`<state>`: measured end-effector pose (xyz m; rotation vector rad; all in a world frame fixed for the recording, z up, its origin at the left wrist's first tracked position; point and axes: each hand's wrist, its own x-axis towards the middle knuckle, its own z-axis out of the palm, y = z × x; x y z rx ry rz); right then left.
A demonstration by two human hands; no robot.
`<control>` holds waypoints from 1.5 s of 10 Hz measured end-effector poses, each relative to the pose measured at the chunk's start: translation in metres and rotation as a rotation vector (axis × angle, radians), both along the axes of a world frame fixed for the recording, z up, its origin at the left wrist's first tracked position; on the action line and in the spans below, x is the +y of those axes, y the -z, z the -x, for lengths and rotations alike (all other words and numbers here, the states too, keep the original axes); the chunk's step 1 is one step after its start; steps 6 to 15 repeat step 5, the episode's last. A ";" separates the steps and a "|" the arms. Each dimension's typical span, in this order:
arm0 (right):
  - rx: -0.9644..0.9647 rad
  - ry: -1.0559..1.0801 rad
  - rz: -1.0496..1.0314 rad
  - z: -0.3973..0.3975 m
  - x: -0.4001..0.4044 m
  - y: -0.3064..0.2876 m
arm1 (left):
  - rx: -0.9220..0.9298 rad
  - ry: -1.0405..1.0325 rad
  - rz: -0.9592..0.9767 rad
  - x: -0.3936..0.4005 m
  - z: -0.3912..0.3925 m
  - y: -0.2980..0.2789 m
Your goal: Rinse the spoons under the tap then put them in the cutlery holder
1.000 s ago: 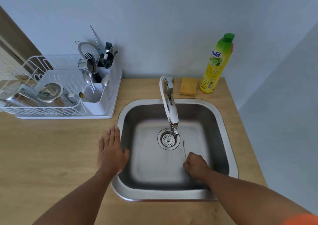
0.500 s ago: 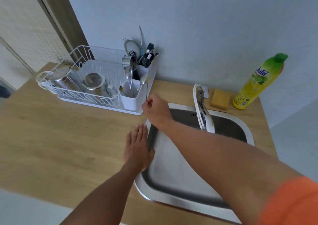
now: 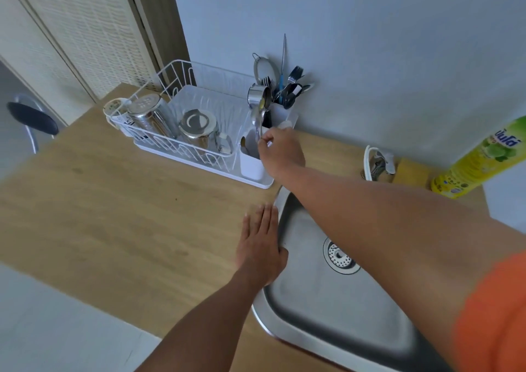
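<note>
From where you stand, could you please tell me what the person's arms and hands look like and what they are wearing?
Both forearms are bare, and the left hand and right hand wear no gloves. No rings, watch or bracelets show on the parts in view. An orange sleeve covers the right upper arm at the frame's lower right edge; the left arm shows no sleeve within the frame.

A white wire dish rack (image 3: 182,132) stands on the wooden surface (image 3: 119,201), up and to the left of the hands. In it lie a steel tumbler (image 3: 150,117) and a steel lidded pot (image 3: 199,128), side by side. Far right of the hands, a yellow dish-soap bottle (image 3: 481,161) with a green top leans beside a yellow sponge (image 3: 412,172). A black chair seat (image 3: 32,118) shows at far left, beyond the surface's edge.
</note>
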<state>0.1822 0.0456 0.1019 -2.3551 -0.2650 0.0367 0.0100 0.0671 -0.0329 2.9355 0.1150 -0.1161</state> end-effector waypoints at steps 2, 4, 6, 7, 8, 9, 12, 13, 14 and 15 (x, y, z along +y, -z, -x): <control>0.038 0.055 0.039 0.011 -0.009 0.017 | 0.028 0.006 -0.003 -0.001 -0.001 -0.003; -0.006 -0.005 0.085 0.014 -0.016 0.012 | 0.030 0.000 -0.004 -0.003 -0.001 -0.009; -0.027 -0.006 0.005 0.021 -0.023 0.017 | 0.008 -0.004 -0.014 -0.003 0.000 -0.008; -0.027 -0.006 0.005 0.021 -0.023 0.017 | 0.008 -0.004 -0.014 -0.003 0.000 -0.008; -0.027 -0.006 0.005 0.021 -0.023 0.017 | 0.008 -0.004 -0.014 -0.003 0.000 -0.008; -0.027 -0.006 0.005 0.021 -0.023 0.017 | 0.008 -0.004 -0.014 -0.003 0.000 -0.008; -0.027 -0.006 0.005 0.021 -0.023 0.017 | 0.008 -0.004 -0.014 -0.003 0.000 -0.008; -0.027 -0.006 0.005 0.021 -0.023 0.017 | 0.008 -0.004 -0.014 -0.003 0.000 -0.008; -0.027 -0.006 0.005 0.021 -0.023 0.017 | 0.008 -0.004 -0.014 -0.003 0.000 -0.008; -0.027 -0.006 0.005 0.021 -0.023 0.017 | 0.008 -0.004 -0.014 -0.003 0.000 -0.008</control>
